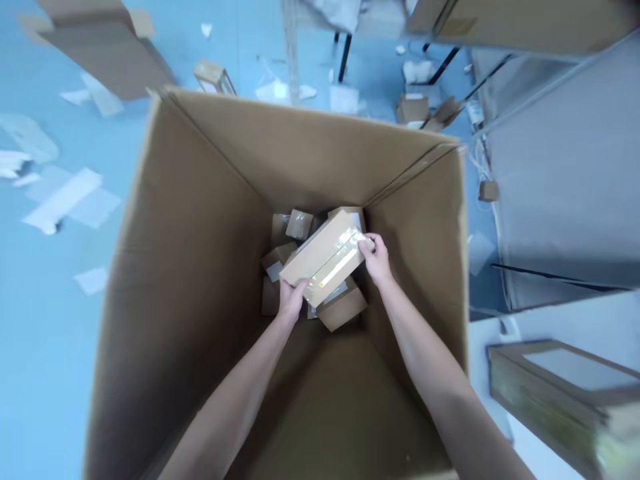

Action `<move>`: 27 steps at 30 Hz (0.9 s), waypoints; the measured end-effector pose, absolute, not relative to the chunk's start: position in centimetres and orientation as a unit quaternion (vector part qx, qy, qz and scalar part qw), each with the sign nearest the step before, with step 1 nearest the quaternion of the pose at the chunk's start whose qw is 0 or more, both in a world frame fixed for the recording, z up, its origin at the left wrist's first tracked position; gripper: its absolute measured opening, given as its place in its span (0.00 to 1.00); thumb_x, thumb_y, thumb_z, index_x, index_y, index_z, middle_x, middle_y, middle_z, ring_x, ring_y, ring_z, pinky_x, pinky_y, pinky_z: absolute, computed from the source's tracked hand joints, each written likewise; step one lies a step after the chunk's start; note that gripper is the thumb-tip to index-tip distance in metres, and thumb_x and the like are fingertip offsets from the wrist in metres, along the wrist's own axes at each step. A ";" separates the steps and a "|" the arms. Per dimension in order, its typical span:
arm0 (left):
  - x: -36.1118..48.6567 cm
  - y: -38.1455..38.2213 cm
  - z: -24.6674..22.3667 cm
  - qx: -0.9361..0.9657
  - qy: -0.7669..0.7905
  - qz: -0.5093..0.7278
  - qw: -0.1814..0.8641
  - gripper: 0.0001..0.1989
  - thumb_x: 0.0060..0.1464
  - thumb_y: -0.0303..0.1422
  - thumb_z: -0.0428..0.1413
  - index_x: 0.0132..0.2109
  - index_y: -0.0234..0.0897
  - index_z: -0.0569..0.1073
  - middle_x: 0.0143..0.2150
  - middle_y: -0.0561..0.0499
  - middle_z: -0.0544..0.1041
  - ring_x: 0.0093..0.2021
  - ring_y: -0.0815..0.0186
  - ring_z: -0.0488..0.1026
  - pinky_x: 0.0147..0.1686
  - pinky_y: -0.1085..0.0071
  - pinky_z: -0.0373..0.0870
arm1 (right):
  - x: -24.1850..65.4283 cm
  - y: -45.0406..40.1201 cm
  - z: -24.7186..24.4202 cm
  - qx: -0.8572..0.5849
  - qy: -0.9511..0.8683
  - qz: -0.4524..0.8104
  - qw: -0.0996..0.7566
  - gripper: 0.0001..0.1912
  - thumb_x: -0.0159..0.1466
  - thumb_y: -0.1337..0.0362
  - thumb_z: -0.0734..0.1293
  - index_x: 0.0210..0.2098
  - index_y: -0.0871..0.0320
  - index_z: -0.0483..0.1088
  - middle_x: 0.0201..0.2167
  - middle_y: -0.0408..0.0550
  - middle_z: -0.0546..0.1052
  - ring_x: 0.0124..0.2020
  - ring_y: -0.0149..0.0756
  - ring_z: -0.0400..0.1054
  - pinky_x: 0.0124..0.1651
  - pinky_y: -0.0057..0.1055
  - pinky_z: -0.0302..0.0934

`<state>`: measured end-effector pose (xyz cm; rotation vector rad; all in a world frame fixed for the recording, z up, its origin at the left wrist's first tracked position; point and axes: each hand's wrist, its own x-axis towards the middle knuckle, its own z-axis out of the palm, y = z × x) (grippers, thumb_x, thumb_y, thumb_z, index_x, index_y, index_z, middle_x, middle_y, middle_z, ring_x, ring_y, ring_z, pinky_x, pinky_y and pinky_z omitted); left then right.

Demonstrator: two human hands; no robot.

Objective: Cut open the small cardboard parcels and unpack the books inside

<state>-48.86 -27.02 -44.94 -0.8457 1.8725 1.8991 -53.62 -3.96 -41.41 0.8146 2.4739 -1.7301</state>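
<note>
Both my arms reach down into a large, deep cardboard box (310,133). Between my hands is a flat, taped cardboard carton (327,253), tilted, with clear tape and a pale strip along its top. My left hand (291,298) grips its near left corner. At the far right end, my right hand (375,257) closes on the other corner, thumb on top. Beneath and around it lie several smaller cartons, among them a small taped one (299,225) behind and a larger one (343,307) in front. The held carton partly hides them.
Paper scraps (65,200) litter the blue floor on the left. An opened carton (110,53) lies at the upper left. On the right, a long carton (565,387) rests on a white surface. Table legs (345,57) and another big carton (525,23) are at the back.
</note>
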 end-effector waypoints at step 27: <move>-13.8 -4.2 -13.0 0.192 0.543 0.638 0.511 0.33 0.44 0.41 0.64 0.59 0.48 0.69 0.60 0.54 0.70 0.64 0.48 0.61 0.65 0.52 0.56 | 7.9 17.0 -13.5 0.509 0.600 -0.552 -0.275 0.29 0.57 0.44 0.66 0.49 0.59 0.72 0.50 0.56 0.75 0.49 0.44 0.69 0.50 0.45 0.66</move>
